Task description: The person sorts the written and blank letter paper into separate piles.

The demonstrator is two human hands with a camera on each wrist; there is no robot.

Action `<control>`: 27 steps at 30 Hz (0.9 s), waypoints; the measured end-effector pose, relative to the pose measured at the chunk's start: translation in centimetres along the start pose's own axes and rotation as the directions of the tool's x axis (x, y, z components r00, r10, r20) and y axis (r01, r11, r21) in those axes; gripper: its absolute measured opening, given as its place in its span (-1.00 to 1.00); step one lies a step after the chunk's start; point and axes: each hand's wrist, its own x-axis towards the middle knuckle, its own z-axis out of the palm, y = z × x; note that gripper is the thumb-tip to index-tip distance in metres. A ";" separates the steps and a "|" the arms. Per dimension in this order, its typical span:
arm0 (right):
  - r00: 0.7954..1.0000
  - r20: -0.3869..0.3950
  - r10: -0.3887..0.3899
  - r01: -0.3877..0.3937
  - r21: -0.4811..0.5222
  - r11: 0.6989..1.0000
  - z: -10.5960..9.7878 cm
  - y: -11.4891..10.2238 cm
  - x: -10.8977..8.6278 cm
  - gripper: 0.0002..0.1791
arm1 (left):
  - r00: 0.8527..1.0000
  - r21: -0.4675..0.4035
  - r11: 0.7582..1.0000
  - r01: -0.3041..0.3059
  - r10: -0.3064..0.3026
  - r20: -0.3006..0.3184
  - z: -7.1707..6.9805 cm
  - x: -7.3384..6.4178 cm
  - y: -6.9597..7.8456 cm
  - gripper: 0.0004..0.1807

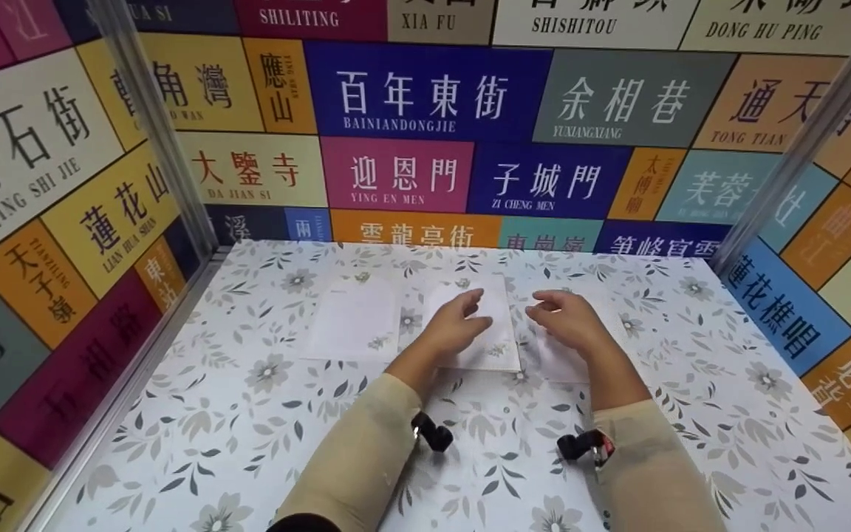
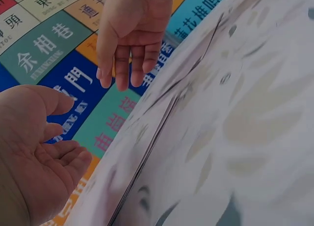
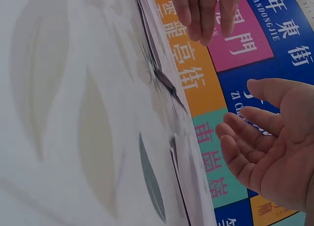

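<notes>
white, printed with grey flowers and leaves, a surface (image 1: 503,443) carries three pale paper sheets set side by side toward its far edge. the left sheet (image 1: 355,325) lies in full view, its long axis running away from the person; a small floral sprig marks its far end, another its near right corner, and a tiny line of print sits near its far left corner. the middle sheet (image 1: 503,340) points the same way, with matching sprigs far and near. the right sheet (image 1: 560,362) is partly hidden by an arm, its outline faint. the person's left hand (image 1: 456,325) is over the middle sheet, the right hand (image 1: 572,321) over the right one, palms turned inward with a gap between. each grip is loose, thumb well apart from gently bent fingers, nothing held. beige sleeves (image 1: 359,451) cover both forearms. behind rises a wall (image 1: 425,92) of coloured blocks bearing chinese place names.
</notes>
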 end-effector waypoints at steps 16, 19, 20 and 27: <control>0.996 0.088 -0.015 0.011 0.039 0.999 3.4 -3.8 1.2 -0.22 | 0.979 -0.047 0.987 0.151 -0.156 -0.131 -5.7 -0.2 -1.5 -0.25; 0.994 0.106 -0.017 0.015 0.024 1.000 3.6 -3.7 1.3 -0.19 | 0.978 -0.027 0.985 0.169 -0.171 -0.120 -5.7 -0.3 -1.6 -0.23; 0.993 0.114 -0.023 0.021 0.013 1.000 3.6 -3.6 1.3 -0.17 | 0.979 -0.011 0.986 0.168 -0.168 -0.116 -5.7 -0.4 -1.7 -0.22; 0.974 0.226 -0.023 0.056 -0.138 0.989 4.3 -2.3 1.4 0.01 | 0.991 0.260 0.958 0.119 -0.131 0.026 -5.6 -1.2 -2.6 -0.03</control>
